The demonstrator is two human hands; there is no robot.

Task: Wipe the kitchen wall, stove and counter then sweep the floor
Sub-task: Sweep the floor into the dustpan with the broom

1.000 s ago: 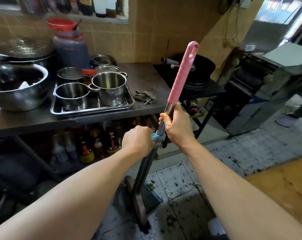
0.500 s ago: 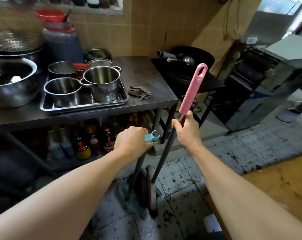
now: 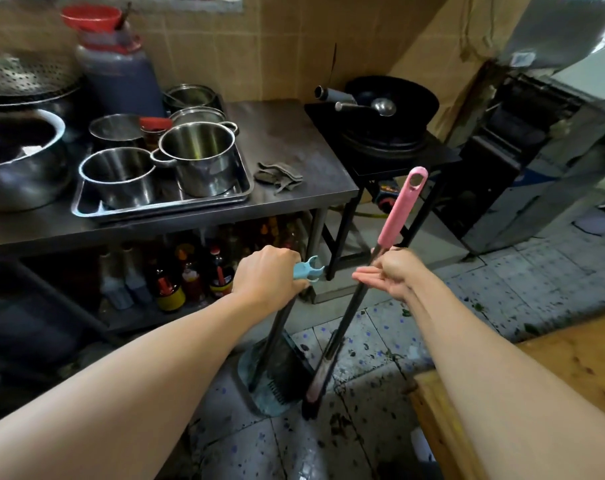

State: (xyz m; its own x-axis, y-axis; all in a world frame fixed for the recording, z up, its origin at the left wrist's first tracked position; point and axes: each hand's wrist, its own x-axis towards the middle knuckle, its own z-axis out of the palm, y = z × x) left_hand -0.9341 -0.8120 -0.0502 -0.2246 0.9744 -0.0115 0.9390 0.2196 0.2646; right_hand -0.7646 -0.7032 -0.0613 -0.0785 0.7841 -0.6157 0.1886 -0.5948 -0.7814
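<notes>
Below our fingers the broom (image 3: pixel 323 372) head and dustpan (image 3: pixel 276 379) meet the floor (image 3: pixel 380 341), bristles blurred. Our left hand (image 3: pixel 268 271) curls round the dustpan handle, hiding its top; our right hand (image 3: pixel 389 273) holds the broom shaft, fingers (image 3: pixel 366 271) extended. Beyond, a rag (image 3: pixel 278 174) lies on the tabletop (image 3: pixel 294 140).

Open tiled floor (image 3: pixel 522 285) lies to the right. The counter (image 3: pixel 294 161) and bottles (image 3: pixel 190 271) block the left, a wooden surface (image 3: pixel 571 358) the near right, the stove stand (image 3: pixel 398 168) the far side.
</notes>
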